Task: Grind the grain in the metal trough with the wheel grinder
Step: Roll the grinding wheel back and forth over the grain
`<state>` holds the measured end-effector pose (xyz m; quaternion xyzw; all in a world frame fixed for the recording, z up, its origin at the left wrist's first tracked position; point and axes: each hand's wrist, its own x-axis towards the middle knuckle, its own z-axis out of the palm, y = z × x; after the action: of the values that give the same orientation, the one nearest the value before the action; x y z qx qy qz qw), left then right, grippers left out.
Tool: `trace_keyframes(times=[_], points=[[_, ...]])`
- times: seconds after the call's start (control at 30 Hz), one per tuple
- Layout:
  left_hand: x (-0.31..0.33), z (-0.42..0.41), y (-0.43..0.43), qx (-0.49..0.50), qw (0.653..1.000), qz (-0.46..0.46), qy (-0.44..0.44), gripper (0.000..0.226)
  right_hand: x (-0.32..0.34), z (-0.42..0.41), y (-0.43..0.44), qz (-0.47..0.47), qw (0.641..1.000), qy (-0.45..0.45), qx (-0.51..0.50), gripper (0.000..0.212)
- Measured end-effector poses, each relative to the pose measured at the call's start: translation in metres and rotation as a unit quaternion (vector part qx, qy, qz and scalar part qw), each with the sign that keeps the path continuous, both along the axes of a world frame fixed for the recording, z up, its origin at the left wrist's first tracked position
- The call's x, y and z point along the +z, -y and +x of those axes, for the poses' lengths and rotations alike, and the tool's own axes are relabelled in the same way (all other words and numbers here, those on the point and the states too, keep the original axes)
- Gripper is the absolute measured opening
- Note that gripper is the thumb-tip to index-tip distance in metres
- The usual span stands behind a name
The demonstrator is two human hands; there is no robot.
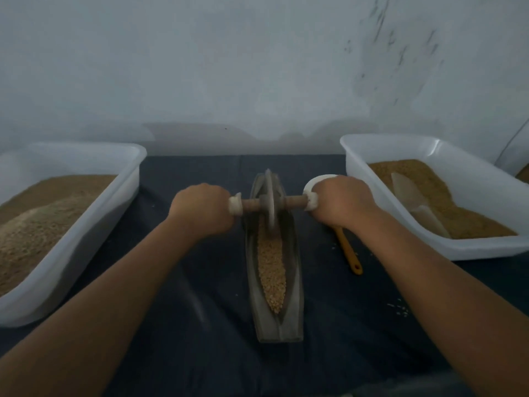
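Grain [271, 270] is spread along the groove of the metal trough [294, 310], which is laid lengthwise on a dark cloth [200, 282] between two white tubs. The wheel grinder [269, 200] is stood upright in the far part of the trough, its disc set in the groove. Its axle is gripped at both ends: the left hand [201, 209] is curled round the left handle, and the right hand [342, 203] round the right one. Brown meal is heaped in the left tub [114, 196]; the right tub [486, 247] is filled with similar material, and a pale scoop [412, 196] is laid in it. An orange-handled tool [347, 250] is seen on the cloth just beside the right wrist, its head hidden by the hand.
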<state>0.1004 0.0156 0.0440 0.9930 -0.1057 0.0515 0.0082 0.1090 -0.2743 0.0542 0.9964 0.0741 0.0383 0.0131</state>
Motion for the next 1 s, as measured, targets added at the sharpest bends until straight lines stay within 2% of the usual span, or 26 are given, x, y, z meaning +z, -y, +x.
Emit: trace_keyframes(times=[0.07,0.2,0.27,0.4,0.53,0.63,0.7,0.83,1.0], points=[[-0.011,-0.035,-0.013,-0.042,0.999,0.008,0.019,0.026,-0.007,-0.034,0.005,0.015,0.999,-0.043,0.019,0.034],[-0.021,-0.082,-0.031,-0.139,0.981,0.029,0.133,0.034,-0.010,-0.102,0.022,0.019,0.994,-0.088,0.059,0.044],[-0.025,-0.073,-0.030,-0.122,0.986,0.029,0.111,0.032,-0.010,-0.097,0.019,0.012,0.995,-0.077,0.058,0.044],[-0.012,-0.005,-0.008,-0.019,0.998,0.021,0.061,0.033,-0.005,-0.033,-0.004,-0.025,0.999,0.048,0.007,0.042],[0.006,0.023,0.008,0.003,0.997,0.023,0.073,0.029,0.009,0.014,-0.010,-0.048,0.998,-0.031,-0.016,0.025],[0.006,-0.013,0.002,-0.036,0.998,0.034,0.039,0.024,-0.002,-0.013,-0.003,-0.034,0.999,-0.039,-0.010,0.025],[-0.003,-0.050,-0.010,-0.070,0.995,0.043,0.048,0.024,-0.014,-0.052,0.010,-0.013,0.999,-0.048,0.010,0.028],[-0.011,-0.089,-0.025,-0.112,0.985,0.062,0.114,0.028,-0.023,-0.102,0.026,0.028,0.997,-0.028,0.061,0.046],[0.003,-0.025,0.002,-0.035,0.991,0.089,0.091,0.026,-0.036,-0.036,0.009,0.043,0.999,0.028,-0.006,0.046]])
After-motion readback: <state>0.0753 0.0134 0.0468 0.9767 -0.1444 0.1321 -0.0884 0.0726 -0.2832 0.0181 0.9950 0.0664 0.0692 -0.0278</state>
